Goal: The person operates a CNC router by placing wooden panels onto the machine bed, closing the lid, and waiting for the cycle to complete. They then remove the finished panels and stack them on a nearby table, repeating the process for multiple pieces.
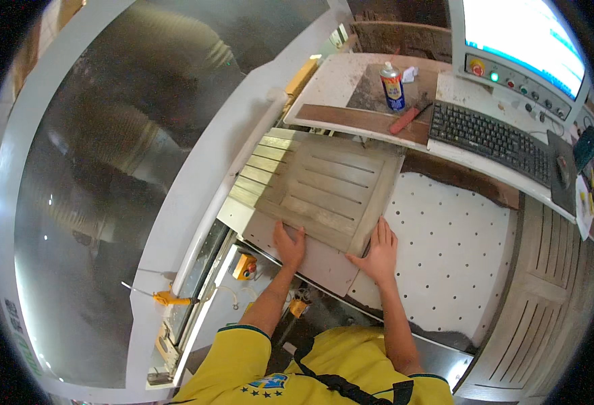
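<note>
A grey-brown wooden panel (324, 231) with a raised frame and several slots lies flat in front of me. Its near end overlaps a pinkish flat board (320, 268). My left hand (289, 244) is at the panel's near left edge, fingers and thumb against it. Around the near right corner sits my right hand (380, 253), fingers along the right edge and thumb at the near edge. Both hands hold the panel. The undersides of their fingers are hidden. Light slats (260, 177) extend beyond the panel's left side.
A machine with a large dark window (108, 169) fills the left. At right are a perforated white bed (445, 256) and slotted wooden panels (540, 297). The far shelf bears a spray can (392, 88), red-handled tool (406, 119), keyboard (489, 138) and screen (523, 40).
</note>
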`<control>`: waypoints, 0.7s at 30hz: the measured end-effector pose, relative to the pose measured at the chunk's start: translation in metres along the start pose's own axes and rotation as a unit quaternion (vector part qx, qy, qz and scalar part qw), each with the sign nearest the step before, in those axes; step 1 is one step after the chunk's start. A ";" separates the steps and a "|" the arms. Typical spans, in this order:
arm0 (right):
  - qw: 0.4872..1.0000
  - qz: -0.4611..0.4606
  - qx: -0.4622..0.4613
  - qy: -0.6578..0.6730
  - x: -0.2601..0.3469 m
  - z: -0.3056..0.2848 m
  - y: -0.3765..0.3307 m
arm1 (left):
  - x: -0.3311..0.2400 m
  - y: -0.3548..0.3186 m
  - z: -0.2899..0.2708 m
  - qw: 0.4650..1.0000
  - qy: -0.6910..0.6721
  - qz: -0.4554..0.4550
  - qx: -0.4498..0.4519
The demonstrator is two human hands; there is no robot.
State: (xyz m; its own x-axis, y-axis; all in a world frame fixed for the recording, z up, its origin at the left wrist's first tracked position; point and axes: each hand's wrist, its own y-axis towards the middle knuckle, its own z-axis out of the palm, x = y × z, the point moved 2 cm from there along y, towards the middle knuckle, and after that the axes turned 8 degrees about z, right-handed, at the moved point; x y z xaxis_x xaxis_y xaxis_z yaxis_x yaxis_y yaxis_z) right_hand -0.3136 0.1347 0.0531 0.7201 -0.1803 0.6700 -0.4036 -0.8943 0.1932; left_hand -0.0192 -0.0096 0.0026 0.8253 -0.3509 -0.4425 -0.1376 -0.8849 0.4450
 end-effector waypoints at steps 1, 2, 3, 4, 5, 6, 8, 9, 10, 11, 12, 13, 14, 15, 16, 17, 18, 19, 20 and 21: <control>1.000 -0.001 0.001 -0.001 0.001 -0.001 -0.001 | 0.001 -0.002 0.000 1.000 0.000 -0.001 -0.001; 1.000 -0.002 0.001 -0.001 0.004 -0.001 -0.002 | 0.002 -0.002 -0.001 1.000 0.001 -0.001 -0.002; 1.000 0.000 -0.001 -0.006 0.004 -0.003 -0.003 | 0.005 -0.003 0.003 1.000 -0.003 0.010 0.019; 1.000 -0.003 -0.001 -0.009 0.007 -0.004 -0.004 | 0.011 -0.003 0.001 0.999 -0.006 0.018 0.037; 1.000 -0.006 -0.002 -0.012 0.011 -0.005 -0.005 | 0.018 -0.002 -0.001 0.998 -0.008 0.026 0.055; 1.000 -0.011 0.000 -0.016 0.013 -0.002 -0.007 | 0.026 -0.002 -0.005 0.997 -0.018 0.031 0.065; 1.000 -0.012 0.001 -0.020 0.011 -0.002 -0.008 | 0.031 0.001 -0.011 0.994 -0.037 0.048 0.091; 0.999 -0.032 -0.007 -0.007 0.014 0.001 -0.009 | 0.034 -0.007 -0.014 0.989 -0.094 0.010 0.117; 0.999 -0.045 -0.018 0.006 0.016 0.001 -0.012 | 0.029 -0.013 -0.019 0.977 -0.155 -0.021 0.147; 0.998 -0.060 -0.027 0.021 0.019 0.001 -0.014 | 0.025 -0.019 -0.027 0.960 -0.214 -0.050 0.174; 0.996 -0.023 0.028 0.079 0.013 0.010 -0.015 | 0.021 -0.034 -0.036 0.942 -0.259 -0.085 0.194; 0.990 0.027 0.061 0.128 -0.005 0.002 -0.012 | -0.008 -0.038 -0.035 0.917 -0.314 -0.097 0.226; 0.976 0.076 0.099 0.180 -0.017 -0.004 -0.014 | -0.031 -0.049 -0.039 0.889 -0.361 -0.113 0.257; 0.958 0.113 0.144 0.220 -0.014 -0.007 -0.027 | -0.047 -0.070 -0.044 0.833 -0.469 -0.133 0.259; 0.935 0.152 0.191 0.259 -0.006 -0.006 -0.047 | -0.059 -0.093 -0.051 0.766 -0.570 -0.153 0.256; 0.892 0.135 0.277 0.332 0.006 -0.008 -0.073 | -0.075 -0.111 -0.065 0.764 -0.580 -0.121 0.256; 0.833 0.127 0.366 0.395 0.023 -0.011 -0.100 | -0.090 -0.130 -0.085 0.763 -0.589 -0.091 0.253; 0.770 0.125 0.447 0.438 0.040 -0.013 -0.127 | -0.101 -0.149 -0.095 0.733 -0.606 -0.134 0.280; 0.716 0.133 0.501 0.468 0.046 -0.007 -0.154 | -0.114 -0.163 -0.100 0.694 -0.643 -0.118 0.302; 0.688 0.178 0.505 0.489 0.047 0.005 -0.177 | -0.123 -0.183 -0.092 0.687 -0.642 -0.131 0.314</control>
State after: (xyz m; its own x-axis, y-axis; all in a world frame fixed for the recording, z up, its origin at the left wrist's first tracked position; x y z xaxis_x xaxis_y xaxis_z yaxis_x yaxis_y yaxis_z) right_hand -0.2055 0.2828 0.0470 -0.2477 -0.5423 0.8029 0.4990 -0.7817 -0.3740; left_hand -0.0456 0.2233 0.0473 -0.2403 0.2217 -0.9450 -0.6182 -0.7855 -0.0270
